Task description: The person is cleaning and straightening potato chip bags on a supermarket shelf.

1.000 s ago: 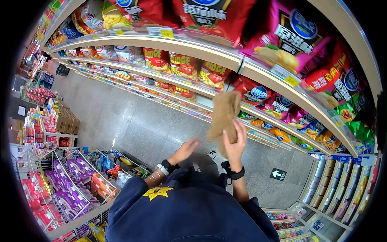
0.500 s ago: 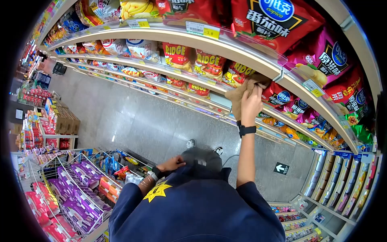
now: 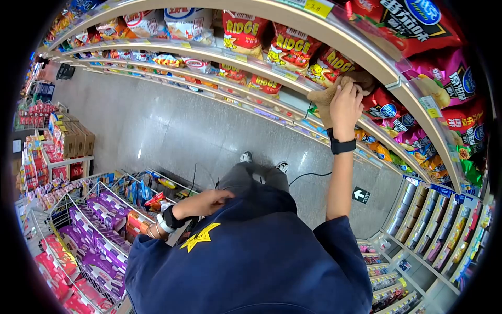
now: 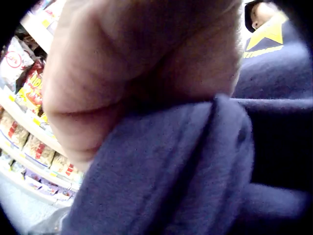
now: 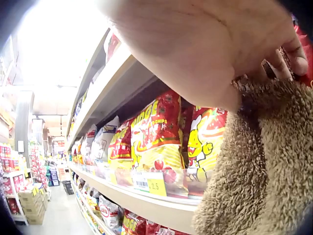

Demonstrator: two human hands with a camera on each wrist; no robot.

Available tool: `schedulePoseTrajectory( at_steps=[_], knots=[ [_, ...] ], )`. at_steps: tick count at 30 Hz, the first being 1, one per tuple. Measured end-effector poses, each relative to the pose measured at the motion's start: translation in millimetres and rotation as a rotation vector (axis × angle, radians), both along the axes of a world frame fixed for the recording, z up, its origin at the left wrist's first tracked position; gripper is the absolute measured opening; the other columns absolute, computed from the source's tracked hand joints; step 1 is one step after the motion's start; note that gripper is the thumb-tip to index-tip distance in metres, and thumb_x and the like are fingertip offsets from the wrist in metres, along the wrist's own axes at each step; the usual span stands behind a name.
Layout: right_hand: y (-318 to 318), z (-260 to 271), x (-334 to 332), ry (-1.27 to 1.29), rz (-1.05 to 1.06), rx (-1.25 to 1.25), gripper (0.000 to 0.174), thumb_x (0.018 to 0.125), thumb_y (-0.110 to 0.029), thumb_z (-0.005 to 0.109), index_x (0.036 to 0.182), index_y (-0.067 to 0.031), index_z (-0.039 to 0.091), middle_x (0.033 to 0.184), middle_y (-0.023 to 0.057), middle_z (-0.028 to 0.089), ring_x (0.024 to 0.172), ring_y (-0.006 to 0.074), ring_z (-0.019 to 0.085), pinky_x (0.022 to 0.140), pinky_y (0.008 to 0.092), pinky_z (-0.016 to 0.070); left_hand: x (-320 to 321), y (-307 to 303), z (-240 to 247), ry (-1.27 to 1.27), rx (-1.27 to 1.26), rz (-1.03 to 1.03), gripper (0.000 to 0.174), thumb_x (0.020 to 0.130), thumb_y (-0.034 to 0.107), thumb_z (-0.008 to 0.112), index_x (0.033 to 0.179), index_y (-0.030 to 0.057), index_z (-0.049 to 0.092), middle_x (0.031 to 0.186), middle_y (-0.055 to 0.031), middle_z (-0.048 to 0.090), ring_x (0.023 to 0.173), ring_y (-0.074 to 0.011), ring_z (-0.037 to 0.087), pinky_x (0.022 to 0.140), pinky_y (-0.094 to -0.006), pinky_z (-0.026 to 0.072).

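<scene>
My right hand (image 3: 346, 107) grips a fuzzy brown cloth (image 3: 323, 99) at the front edge of a snack shelf. In the right wrist view the cloth (image 5: 239, 176) hangs in thick folds below the palm, over the shelf's edge (image 5: 151, 208). Beside it stand red and yellow bags of chips (image 5: 159, 137). At my waist, my left hand (image 3: 201, 203) pinches the front of my navy shirt (image 3: 261, 256). Close up, the shirt fabric (image 4: 146, 171) runs in raised folds to the palm, and the fingertips are hidden.
More chip bags (image 3: 442, 26) fill the shelf above and the tiers below. Wire baskets of purple packs (image 3: 102, 233) stand at the left, with cardboard boxes (image 3: 78, 137) behind them. A thin dark cable (image 3: 308, 174) lies on the grey floor (image 3: 172, 125) near my feet.
My right hand has carried the cloth from over the aisle to the shelf edge, then a little along it. My left hand has left the cloth's side and come to my shirt front.
</scene>
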State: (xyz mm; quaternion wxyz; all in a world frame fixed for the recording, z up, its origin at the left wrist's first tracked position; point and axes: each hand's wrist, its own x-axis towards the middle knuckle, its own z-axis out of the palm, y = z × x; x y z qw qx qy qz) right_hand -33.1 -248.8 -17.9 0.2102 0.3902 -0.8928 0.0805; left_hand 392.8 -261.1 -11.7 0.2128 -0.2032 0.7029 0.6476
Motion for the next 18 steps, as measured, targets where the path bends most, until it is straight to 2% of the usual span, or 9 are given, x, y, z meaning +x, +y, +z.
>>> schedulePoseTrajectory(
  at_steps=[1,4,6,10,12,13,16,17,18],
  knots=[
    [-4,-6,-9,0.017,0.013,0.013,0.023,0.089,-0.022,0.054,0.101,-0.0023,0.056,0.102,0.0144,0.060,0.100,0.0328,0.056,0.079,0.0449,0.0480,-2,1,4,-0.043,-0.002,-0.004,0.029,0.087,0.005,0.059,0.115,-0.0017,0.056,0.102,-0.0163,0.061,0.086,-0.0213,0.062,0.079,-0.0357,0.0479],
    [-16,-12,-33,-0.067,0.040,0.037,0.016,0.085,-0.010,0.052,0.094,-0.0002,0.060,0.097,0.0216,0.063,0.094,0.0374,0.061,0.075,0.0461,0.0515,2,7,-8,0.379,-0.442,0.017,0.033,0.088,0.007,0.058,0.119,-0.0031,0.053,0.114,-0.0193,0.056,0.099,-0.0285,0.060,0.088,-0.0363,0.0454],
    [-26,-13,-45,-0.255,-0.012,0.131,0.015,0.084,-0.007,0.051,0.090,0.0013,0.061,0.094,0.0261,0.064,0.090,0.0410,0.063,0.073,0.0487,0.0529,4,13,-20,0.369,-0.322,0.093,0.032,0.087,0.008,0.058,0.117,-0.0028,0.053,0.116,-0.0190,0.054,0.103,-0.0327,0.057,0.087,-0.0383,0.0462],
    [-32,-39,-64,-0.199,0.013,0.021,0.018,0.084,-0.009,0.052,0.084,0.0028,0.066,0.083,0.0258,0.065,0.081,0.0447,0.064,0.069,0.0479,0.0540,9,28,-34,0.071,-0.220,0.250,0.033,0.091,0.019,0.051,0.114,-0.0041,0.054,0.120,-0.0204,0.053,0.112,-0.0373,0.052,0.090,-0.0414,0.0452],
    [-27,-26,-58,-0.285,-0.043,0.060,0.019,0.084,-0.011,0.053,0.086,0.0024,0.067,0.082,0.0256,0.065,0.080,0.0451,0.064,0.069,0.0473,0.0542,14,22,-51,0.265,-0.385,0.118,0.036,0.093,0.024,0.046,0.116,-0.0033,0.053,0.120,-0.0231,0.053,0.111,-0.0404,0.053,0.091,-0.0422,0.0449],
    [-26,-2,-41,-0.403,-0.101,0.122,0.019,0.085,-0.009,0.055,0.097,0.0031,0.064,0.095,0.0259,0.064,0.091,0.0446,0.062,0.078,0.0448,0.0531,15,17,-60,0.363,-0.465,0.048,0.039,0.095,0.027,0.044,0.117,-0.0030,0.053,0.121,-0.0244,0.053,0.110,-0.0420,0.053,0.092,-0.0426,0.0447],
    [-3,13,-3,-0.200,0.138,-0.266,0.024,0.086,-0.006,0.057,0.107,0.0028,0.061,0.110,0.0243,0.059,0.109,0.0407,0.055,0.094,0.0447,0.0461,9,0,-79,0.142,-0.250,-0.039,0.053,0.088,0.025,0.052,0.129,-0.0069,0.042,0.130,-0.0299,0.047,0.112,-0.0462,0.052,0.100,-0.0421,0.0422],
    [5,14,11,-0.157,0.200,-0.288,0.024,0.086,-0.005,0.057,0.108,0.0025,0.060,0.112,0.0231,0.058,0.113,0.0395,0.052,0.097,0.0454,0.0426,12,-2,-100,0.283,-0.296,-0.097,0.058,0.087,0.029,0.053,0.133,-0.0027,0.042,0.136,-0.0252,0.046,0.125,-0.0452,0.043,0.103,-0.0524,0.0376],
    [11,13,22,-0.107,0.261,-0.312,0.025,0.086,-0.004,0.057,0.109,0.0022,0.060,0.114,0.0220,0.057,0.117,0.0382,0.049,0.101,0.0461,0.0391,6,-5,-99,0.221,-0.335,-0.143,0.056,0.087,0.030,0.053,0.133,-0.0005,0.043,0.135,-0.0227,0.048,0.130,-0.0436,0.038,0.104,-0.0571,0.0320]
  ],
)
